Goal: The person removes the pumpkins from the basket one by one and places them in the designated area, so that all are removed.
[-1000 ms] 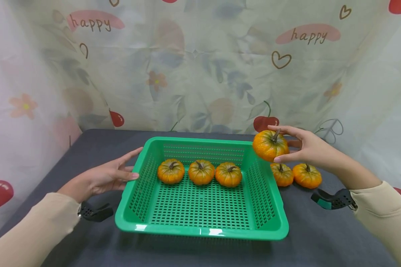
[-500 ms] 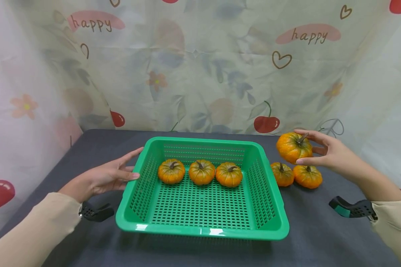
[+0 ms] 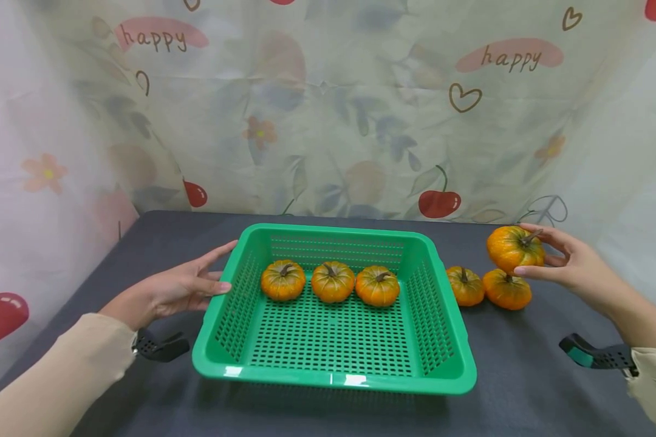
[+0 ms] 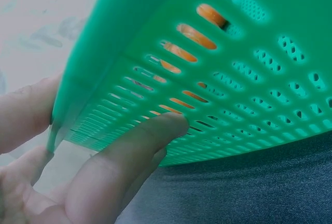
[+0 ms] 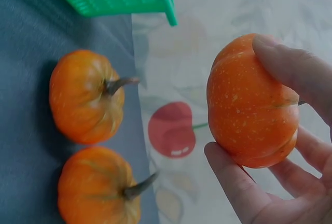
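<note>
In the head view my right hand holds a small orange pumpkin up beside the basket, thumb and fingers round its sides. The right wrist view shows its speckled orange skin between them. Below it two more pumpkins sit on the table, one nearer the basket and one further right. My left hand grips the left rim of a green slotted plastic basket, the thumb on the rim and fingers against the outer wall. Three pumpkins, including the middle one, stand in a row inside.
A dark cloth covers the table. Behind it hangs a pale curtain printed with cherries and flowers, which also closes off both sides. Black straps with small devices sit at both wrists.
My right hand has carried its pumpkin from over the basket's right rim rightward and slightly down, above the two table pumpkins. The left hand and basket stay in place.
</note>
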Motion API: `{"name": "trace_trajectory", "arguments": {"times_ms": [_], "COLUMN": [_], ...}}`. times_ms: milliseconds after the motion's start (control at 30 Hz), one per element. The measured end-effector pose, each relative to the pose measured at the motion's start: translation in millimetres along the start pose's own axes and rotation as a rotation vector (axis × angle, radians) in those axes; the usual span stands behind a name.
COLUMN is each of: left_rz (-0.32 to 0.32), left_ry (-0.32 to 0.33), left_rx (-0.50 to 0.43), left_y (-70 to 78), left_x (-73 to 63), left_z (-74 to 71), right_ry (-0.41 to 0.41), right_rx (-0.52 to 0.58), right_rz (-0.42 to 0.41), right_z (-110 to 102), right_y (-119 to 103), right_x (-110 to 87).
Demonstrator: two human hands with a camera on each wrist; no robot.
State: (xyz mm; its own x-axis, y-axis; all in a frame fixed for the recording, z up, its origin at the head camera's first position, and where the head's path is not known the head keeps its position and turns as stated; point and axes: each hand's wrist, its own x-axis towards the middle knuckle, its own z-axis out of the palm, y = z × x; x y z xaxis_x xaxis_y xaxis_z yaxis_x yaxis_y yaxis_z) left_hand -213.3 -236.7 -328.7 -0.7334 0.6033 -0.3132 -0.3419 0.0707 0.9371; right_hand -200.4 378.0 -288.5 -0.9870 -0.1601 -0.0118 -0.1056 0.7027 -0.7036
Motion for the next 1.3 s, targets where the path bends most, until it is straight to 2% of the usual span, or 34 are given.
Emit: {"name": "trace_trajectory", "arguments": {"times_ms": [300,467,867,1133,1300], "left_rz": [0.005,-0.007,-0.003,0.004,0.006], "left_ry": [-0.005,0.005,0.001,-0.008,-0.010], "left_rx": [-0.002,-0.004,0.002,0.006,0.003], "left_y": [-0.2,-0.8,0.4,-0.6,-0.4], "left_x": [-0.4,0.4,-0.1,0.1,0.1], "left_z": [-0.8,-1.3,-0.3,-0.7,-0.8], "right_ry": [0.074,0.093,0.151,0.213,0.220], "right_rx": [0.001,0.012,0.000,-0.042,-0.064], "right_rz": [0.004,0.034,0.142,0.214,0.256], "right_z": [1,3,6,4,2], "right_y": [37,53,71,84,96], "right_x": [-7.3,-11.0,-17.6,-18.7,-18.0]}}
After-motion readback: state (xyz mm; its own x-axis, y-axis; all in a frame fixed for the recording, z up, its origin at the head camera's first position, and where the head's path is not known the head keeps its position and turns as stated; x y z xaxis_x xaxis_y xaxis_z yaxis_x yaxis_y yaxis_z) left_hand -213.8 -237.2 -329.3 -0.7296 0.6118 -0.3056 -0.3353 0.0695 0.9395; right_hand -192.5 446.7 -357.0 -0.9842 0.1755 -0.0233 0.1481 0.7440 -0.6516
